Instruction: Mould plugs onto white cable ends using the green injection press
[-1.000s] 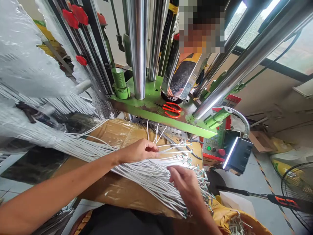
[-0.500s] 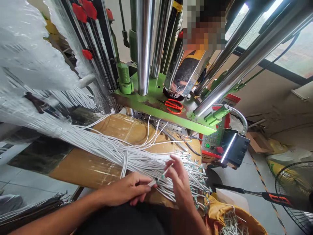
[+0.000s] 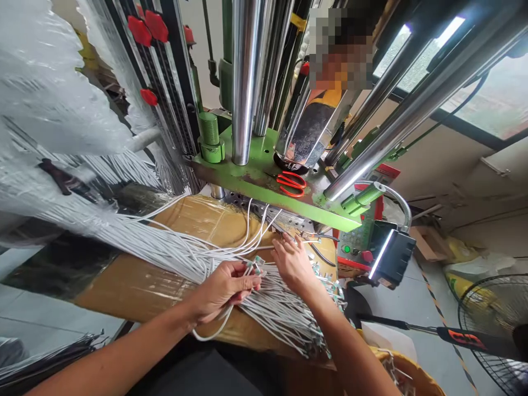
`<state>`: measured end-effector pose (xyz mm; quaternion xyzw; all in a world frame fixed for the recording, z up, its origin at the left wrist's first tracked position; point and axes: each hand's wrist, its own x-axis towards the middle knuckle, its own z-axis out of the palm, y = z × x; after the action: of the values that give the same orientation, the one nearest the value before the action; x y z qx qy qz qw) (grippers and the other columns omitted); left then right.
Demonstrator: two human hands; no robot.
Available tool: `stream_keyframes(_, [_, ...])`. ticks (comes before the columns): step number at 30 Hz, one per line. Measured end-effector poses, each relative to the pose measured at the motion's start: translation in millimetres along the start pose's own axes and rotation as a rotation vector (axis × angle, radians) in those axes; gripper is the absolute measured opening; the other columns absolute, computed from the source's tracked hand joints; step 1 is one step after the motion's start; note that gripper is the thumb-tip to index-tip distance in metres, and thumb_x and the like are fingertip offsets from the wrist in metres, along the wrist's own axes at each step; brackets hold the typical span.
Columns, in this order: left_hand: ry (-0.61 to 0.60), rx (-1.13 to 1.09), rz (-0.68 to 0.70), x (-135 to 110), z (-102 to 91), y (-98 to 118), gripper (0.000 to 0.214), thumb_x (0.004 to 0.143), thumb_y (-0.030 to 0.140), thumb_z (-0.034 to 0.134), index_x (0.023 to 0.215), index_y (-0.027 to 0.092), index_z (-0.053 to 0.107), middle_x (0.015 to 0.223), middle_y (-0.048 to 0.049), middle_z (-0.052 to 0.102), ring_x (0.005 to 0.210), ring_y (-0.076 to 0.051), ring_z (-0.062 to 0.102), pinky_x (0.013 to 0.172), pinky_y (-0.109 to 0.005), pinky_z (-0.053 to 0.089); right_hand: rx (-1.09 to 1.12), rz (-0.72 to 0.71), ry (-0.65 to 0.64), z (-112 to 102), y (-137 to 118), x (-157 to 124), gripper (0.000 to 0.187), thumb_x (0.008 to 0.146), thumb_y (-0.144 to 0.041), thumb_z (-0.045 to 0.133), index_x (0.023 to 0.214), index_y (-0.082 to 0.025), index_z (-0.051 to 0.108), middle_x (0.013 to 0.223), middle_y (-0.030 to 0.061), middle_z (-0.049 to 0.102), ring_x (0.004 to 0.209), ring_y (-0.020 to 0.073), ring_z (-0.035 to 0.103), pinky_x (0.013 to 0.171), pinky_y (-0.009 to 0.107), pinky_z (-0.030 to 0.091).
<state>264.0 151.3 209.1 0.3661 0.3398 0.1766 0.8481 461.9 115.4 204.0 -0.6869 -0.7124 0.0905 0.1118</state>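
My left hand [image 3: 225,286] pinched a few cable ends [image 3: 256,268] above the bundle [image 3: 276,311], which lay across the cardboard [image 3: 196,212]. My right hand [image 3: 295,261], fingers extended, was near the press [image 3: 247,188]; whether it held a cable, I could not tell. Scissors [image 3: 289,182] lay on the press.

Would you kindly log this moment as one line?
left hand: holding cable ends | right hand: by white cables, grip unclear | scissors: on green plate
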Motion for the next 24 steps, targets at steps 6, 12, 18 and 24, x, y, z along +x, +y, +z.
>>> stream_keyframes(6, [0.026, -0.032, 0.049, 14.4, -2.5, 6.2, 0.039, 0.061, 0.038, 0.085, 0.075, 0.012, 0.059, 0.067, -0.0024, 0.065, 0.044, -0.006, 0.051, 0.037, -0.016, 0.029, -0.267, 0.18, -0.115, -12.3, 8.2, -35.7, 0.029, 0.095, -0.022, 0.041, 0.081, -0.019, 0.066, 0.073, 0.0094, 0.069, 0.068, 0.0229, 0.064, 0.064, 0.033, 0.046])
stream_keyframes(12, [0.006, 0.071, 0.051, 23.8, -4.5, -0.5, 0.042, 0.07, 0.044, 0.076, 0.092, 0.014, 0.058, 0.07, -0.0041, 0.068, 0.042, -0.007, 0.049, 0.036, -0.016, 0.026, -0.258, 0.26, -0.147, -13.9, 57.1, -5.8, 0.031, 0.087, -0.014, 0.048, 0.115, -0.014, 0.061, 0.108, 0.0169, 0.066, 0.104, 0.031, 0.058, 0.085, 0.039, 0.044])
stream_keyframes(18, [0.017, 0.679, 0.295, 16.3, -7.0, -2.9, 0.022, 0.079, 0.034, 0.067, 0.084, 0.014, 0.074, 0.078, -0.0059, 0.073, 0.058, -0.013, 0.06, 0.056, -0.023, 0.044, -0.136, 0.331, -0.242, -37.6, 45.3, -16.4, 0.03, 0.087, -0.015, 0.043, 0.113, -0.012, 0.058, 0.091, 0.0141, 0.067, 0.081, 0.0258, 0.064, 0.07, 0.034, 0.046])
stream_keyframes(24, [-0.27, 0.974, 0.576, 14.0, -7.5, -8.8, 0.03, 0.087, 0.021, 0.053, 0.11, 0.02, 0.072, 0.105, -0.0089, 0.074, 0.097, -0.022, 0.069, 0.088, -0.03, 0.051, 0.702, 0.447, -0.149, -17.5, -3.2, -57.6, 0.034, 0.088, -0.025, 0.042, 0.119, -0.019, 0.055, 0.062, -0.0028, 0.056, 0.053, 0.0159, 0.053, 0.051, 0.027, 0.043])
